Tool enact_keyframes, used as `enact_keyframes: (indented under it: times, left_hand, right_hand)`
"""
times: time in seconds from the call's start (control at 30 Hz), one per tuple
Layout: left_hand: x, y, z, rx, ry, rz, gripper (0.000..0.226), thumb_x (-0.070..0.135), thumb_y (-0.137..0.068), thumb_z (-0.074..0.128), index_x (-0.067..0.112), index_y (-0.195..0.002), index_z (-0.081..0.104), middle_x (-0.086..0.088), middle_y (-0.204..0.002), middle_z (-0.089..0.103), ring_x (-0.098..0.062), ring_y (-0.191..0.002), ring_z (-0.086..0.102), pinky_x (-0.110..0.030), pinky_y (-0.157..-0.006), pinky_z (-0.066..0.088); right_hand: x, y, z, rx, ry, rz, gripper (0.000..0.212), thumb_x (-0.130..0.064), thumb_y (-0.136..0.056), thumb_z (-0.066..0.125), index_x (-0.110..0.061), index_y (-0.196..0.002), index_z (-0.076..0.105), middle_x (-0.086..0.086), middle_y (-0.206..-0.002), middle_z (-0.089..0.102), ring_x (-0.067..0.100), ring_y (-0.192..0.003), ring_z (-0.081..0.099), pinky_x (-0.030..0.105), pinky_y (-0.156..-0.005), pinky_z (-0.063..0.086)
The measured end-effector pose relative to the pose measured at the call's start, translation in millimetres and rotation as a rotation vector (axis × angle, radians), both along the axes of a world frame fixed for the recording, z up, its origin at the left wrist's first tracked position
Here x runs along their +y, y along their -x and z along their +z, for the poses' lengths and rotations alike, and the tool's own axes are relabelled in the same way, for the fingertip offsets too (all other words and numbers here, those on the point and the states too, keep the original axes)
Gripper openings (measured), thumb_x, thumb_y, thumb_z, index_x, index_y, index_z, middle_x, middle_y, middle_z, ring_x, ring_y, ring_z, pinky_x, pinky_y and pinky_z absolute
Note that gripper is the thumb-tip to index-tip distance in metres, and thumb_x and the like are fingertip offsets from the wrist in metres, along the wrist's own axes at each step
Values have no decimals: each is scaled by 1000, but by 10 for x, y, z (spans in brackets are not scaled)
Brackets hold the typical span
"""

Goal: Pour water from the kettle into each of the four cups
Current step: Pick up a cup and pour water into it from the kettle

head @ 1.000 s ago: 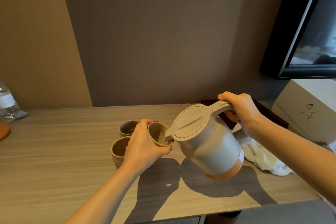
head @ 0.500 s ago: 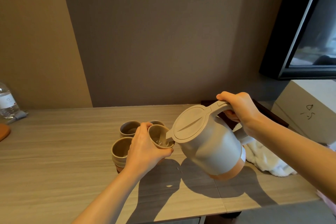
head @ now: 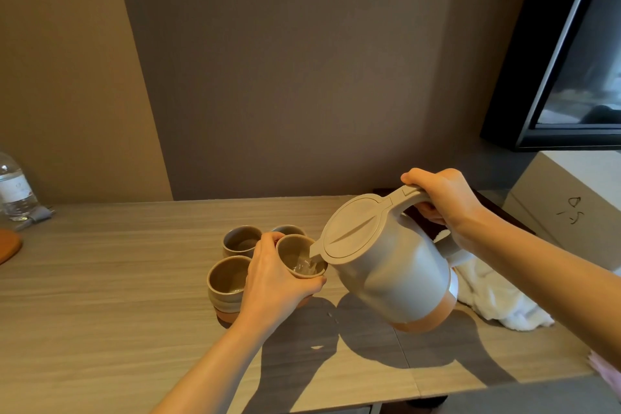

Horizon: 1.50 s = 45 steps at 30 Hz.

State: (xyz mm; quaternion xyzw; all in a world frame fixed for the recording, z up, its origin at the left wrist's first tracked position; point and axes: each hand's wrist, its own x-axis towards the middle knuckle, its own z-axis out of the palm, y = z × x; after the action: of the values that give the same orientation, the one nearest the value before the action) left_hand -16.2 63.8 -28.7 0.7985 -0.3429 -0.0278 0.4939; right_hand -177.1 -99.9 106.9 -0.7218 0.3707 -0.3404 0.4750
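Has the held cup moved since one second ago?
Yes. The cup held by the left hand has sunk a little and tilted less, its rim now nearer the front-left cup, with water visible inside under the kettle spout.

Both forearms are bare from wrist to the frame edge — no sleeve, watch, bracelet or ring shows on either. The left hand (head: 272, 282) has short, plain nails, with no polish visible on the thumb. The right hand (head: 443, 198) is likewise bare, its knuckles and wrist uncovered. Well back from the right hand's grip, at the lower right edge of the view, a small patch of pale pink fabric (head: 606, 368) shows — blurred, with faint streaks
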Motion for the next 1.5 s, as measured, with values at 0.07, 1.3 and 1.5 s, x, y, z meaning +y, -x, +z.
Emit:
enact_keyframes:
  times: [0.07,1.3,1.5]
  left_hand:
    - [-5,6,-11,8,3,8,96,41,-51,93,32,-128,37,10,-125,52,-12,-113,51,-22,-84,48]
    - [-58,83,-224,102,18,60,93,44,-49,93,35,-120,34,9,-123,52,-11,-110,51,-21,-85,46]
    - [-59,81,-235,131,28,73,92,44,-49,93,35,-120,35,10,-121,52,-10,-109,50,-20,-82,45]
  right_hand:
    - [-5,-1,1,4,-3,3,36,-28,-87,60,-7,-59,58,9,-60,53,18,-60,50,24,-60,42]
    - [-34,-14,-98,45,-4,7,37,-28,-88,60,-7,-58,58,8,-60,52,16,-57,48,23,-58,40]
    - [-33,-11,-144,37,-39,-13,36,-28,-89,59,-8,-60,58,5,-57,49,14,-56,46,22,-55,37]
